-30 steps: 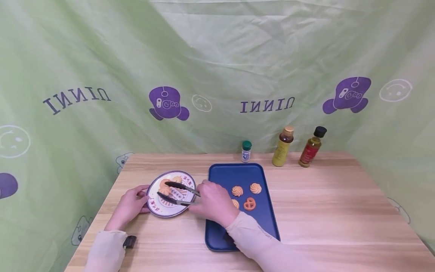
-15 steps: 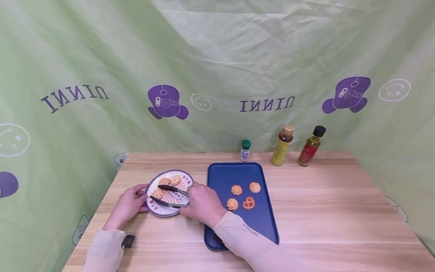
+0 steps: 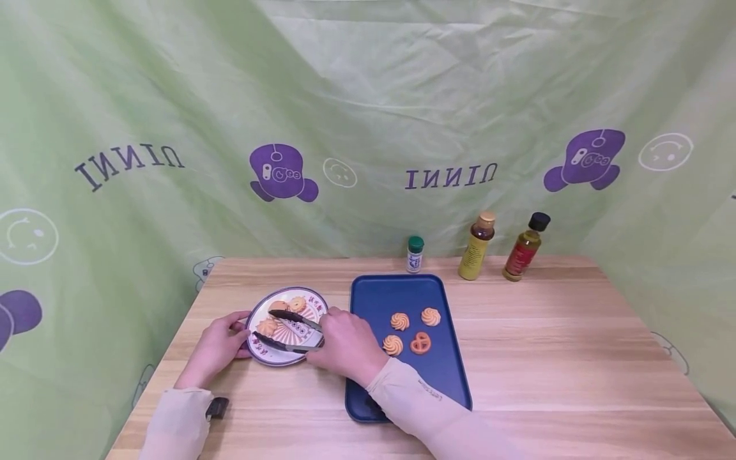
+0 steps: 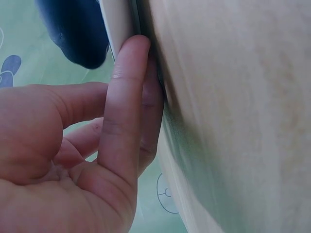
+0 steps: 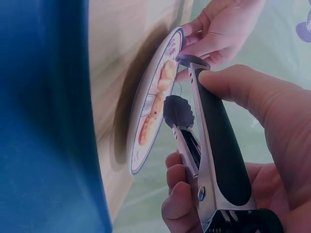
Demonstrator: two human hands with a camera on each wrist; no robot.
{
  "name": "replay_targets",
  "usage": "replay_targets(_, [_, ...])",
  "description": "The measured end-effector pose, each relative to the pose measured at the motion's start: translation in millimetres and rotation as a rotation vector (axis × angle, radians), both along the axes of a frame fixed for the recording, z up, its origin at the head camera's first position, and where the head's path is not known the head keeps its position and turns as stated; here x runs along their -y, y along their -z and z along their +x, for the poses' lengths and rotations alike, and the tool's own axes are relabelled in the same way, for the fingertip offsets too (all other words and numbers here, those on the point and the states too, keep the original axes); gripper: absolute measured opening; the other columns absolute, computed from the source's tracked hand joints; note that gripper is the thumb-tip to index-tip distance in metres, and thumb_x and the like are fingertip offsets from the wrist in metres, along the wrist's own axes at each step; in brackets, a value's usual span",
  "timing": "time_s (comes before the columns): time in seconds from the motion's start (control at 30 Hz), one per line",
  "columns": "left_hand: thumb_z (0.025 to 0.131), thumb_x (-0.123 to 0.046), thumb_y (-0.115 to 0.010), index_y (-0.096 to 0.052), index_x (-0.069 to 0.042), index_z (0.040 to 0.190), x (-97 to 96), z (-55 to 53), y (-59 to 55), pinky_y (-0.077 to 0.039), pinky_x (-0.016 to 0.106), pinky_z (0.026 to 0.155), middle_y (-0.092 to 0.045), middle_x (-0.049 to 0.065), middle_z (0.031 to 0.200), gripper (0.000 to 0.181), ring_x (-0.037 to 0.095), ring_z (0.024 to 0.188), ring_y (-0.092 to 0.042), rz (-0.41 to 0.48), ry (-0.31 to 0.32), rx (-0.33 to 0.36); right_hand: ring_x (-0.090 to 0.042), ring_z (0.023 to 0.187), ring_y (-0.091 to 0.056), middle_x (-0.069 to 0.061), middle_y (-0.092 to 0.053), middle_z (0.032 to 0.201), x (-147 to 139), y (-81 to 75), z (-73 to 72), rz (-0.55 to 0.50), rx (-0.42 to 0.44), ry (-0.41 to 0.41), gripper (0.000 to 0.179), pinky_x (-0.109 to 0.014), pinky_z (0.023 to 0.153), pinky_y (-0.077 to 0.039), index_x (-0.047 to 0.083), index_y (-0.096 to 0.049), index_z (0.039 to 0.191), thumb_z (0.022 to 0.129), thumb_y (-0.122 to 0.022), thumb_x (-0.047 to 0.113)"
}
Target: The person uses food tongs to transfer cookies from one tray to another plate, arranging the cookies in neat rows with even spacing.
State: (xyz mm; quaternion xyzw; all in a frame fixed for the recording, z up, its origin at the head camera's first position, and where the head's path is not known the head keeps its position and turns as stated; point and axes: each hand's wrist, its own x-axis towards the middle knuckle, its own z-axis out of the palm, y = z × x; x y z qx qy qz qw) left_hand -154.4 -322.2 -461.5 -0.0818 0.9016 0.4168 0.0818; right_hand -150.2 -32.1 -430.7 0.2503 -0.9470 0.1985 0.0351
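Note:
My left hand (image 3: 215,348) holds the left rim of a round patterned plate (image 3: 315,337), fingers at its edge; the left wrist view shows fingertips (image 4: 133,46) at the plate's underside. Three cookies lie on the plate, among them a star-shaped cookie (image 3: 267,328) at the left and a round cookie (image 3: 297,303) at the back. My right hand (image 3: 347,345) grips black-and-silver tongs (image 5: 221,145) over the plate. The tongs' dark tips are spread apart, one on each side of the star-shaped cookie in the head view. Nothing sits between them in the right wrist view.
A blue tray (image 3: 397,287) lies right of the plate, bearing a pretzel cookie (image 3: 421,343) and three swirl cookies (image 3: 400,321). Behind stand a green-capped shaker (image 3: 414,255), a yellow-labelled bottle (image 3: 476,249) and a red-labelled bottle (image 3: 524,249). A green cloth (image 3: 368,96) hangs beyond the table.
My right hand and the tongs have shifted a little left across the plate. The star-shaped cookie now lies further left on it. My left hand stays at the rim.

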Motion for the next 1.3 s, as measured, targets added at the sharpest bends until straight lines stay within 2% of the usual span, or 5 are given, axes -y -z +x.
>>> replay_targets(0.27, [0.112, -0.001, -0.056, -0.045, 0.012, 0.162, 0.7, 1.1, 0.0, -0.073, 0.029, 0.071, -0.059, 0.031, 0.128, 0.053, 0.017, 0.088, -0.071, 0.017, 0.004, -0.010, -0.011, 0.073, -0.060, 0.003, -0.068, 0.090, -9.3, 5.6, 9.7, 0.036, -0.019, -0.018, 0.040, -0.028, 0.057, -0.056, 0.012, -0.078, 0.097, 0.081, -0.094, 0.045])
replay_targets(0.5, [0.112, 0.000, -0.055, -0.044, 0.012, 0.163, -0.4, 2.2, -0.1, -0.073, 0.030, 0.072, -0.059, 0.030, 0.129, 0.054, 0.016, 0.086, -0.072, 0.035, 0.003, -0.005, -0.010, 0.070, -0.052, 0.004, -0.063, 0.086, -20.6, 5.7, 17.3, -0.003, -0.022, -0.034, 0.042, -0.025, 0.053, -0.044, 0.010, -0.080, 0.105, 0.081, -0.093, 0.042])
replay_targets(0.67, [0.112, 0.000, -0.055, -0.045, 0.013, 0.162, -1.1, 2.3, -0.9, -0.073, 0.030, 0.072, -0.060, 0.030, 0.126, 0.053, 0.016, 0.086, -0.072, 0.026, 0.003, -0.007, -0.010, 0.069, -0.050, 0.006, -0.056, 0.084, -36.6, 2.1, 19.5, -0.058, -0.001, -0.009, 0.039, -0.022, 0.052, -0.039, 0.009, -0.080, 0.100, 0.079, -0.094, 0.039])
replay_targets(0.9, [0.113, -0.002, -0.055, -0.044, 0.011, 0.164, 0.6, 2.0, -2.7, -0.072, 0.030, 0.072, -0.058, 0.029, 0.129, 0.054, 0.017, 0.089, -0.071, 0.008, -0.015, 0.013, -0.010, 0.074, -0.056, 0.001, -0.069, 0.095, -58.7, -0.3, 21.2, -0.084, 0.042, 0.025, 0.049, -0.021, 0.057, -0.046, 0.007, -0.082, 0.113, 0.080, -0.095, 0.041])
replay_targets(1.3, [0.113, -0.003, -0.056, -0.043, 0.009, 0.165, -0.8, -0.1, -1.6, -0.072, 0.029, 0.073, -0.058, 0.029, 0.132, 0.055, 0.019, 0.093, -0.071, 0.009, -0.016, 0.027, -0.010, 0.073, -0.055, 0.002, -0.068, 0.094, -88.2, 5.7, 25.5, -0.097, 0.073, 0.097, 0.050, -0.024, 0.057, -0.046, 0.006, -0.081, 0.115, 0.081, -0.094, 0.040])
